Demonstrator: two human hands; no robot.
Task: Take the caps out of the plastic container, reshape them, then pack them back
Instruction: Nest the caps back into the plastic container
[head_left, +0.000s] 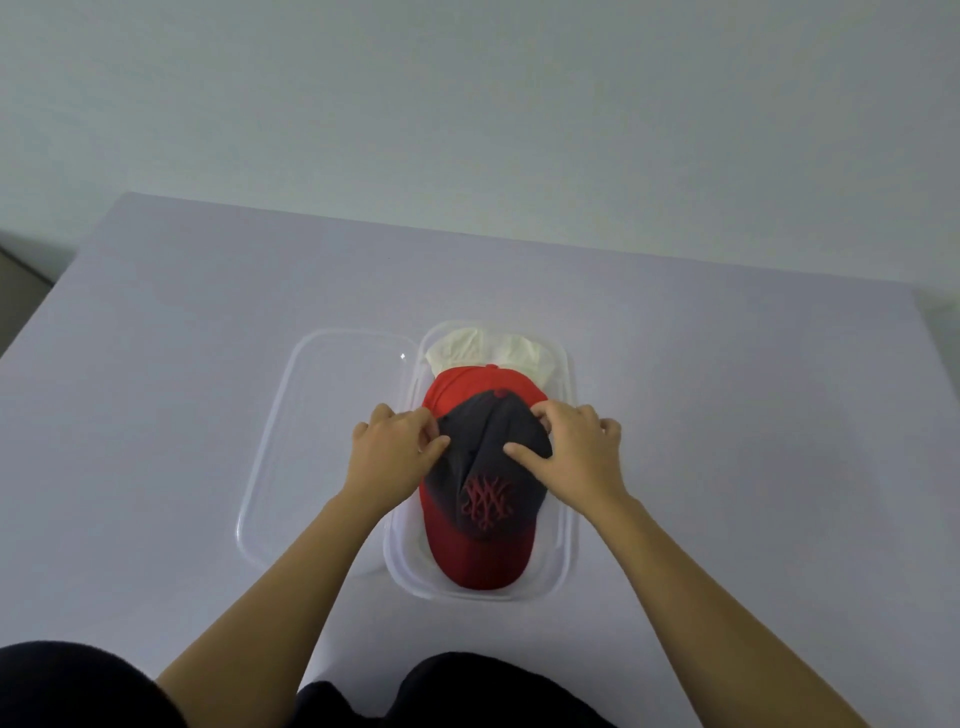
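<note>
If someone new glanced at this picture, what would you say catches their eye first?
The dark cap with a red brim, lying in the clear plastic container at the table's centre, stands out first. The left hand and right hand grip its crown from both sides. A red cap and a cream cap lie beneath it, and the clear lid rests to the left.

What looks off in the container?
The dark cap has a deep crease down its crown, so it sits crumpled between both hands. Otherwise the container and lid look fine.
</note>
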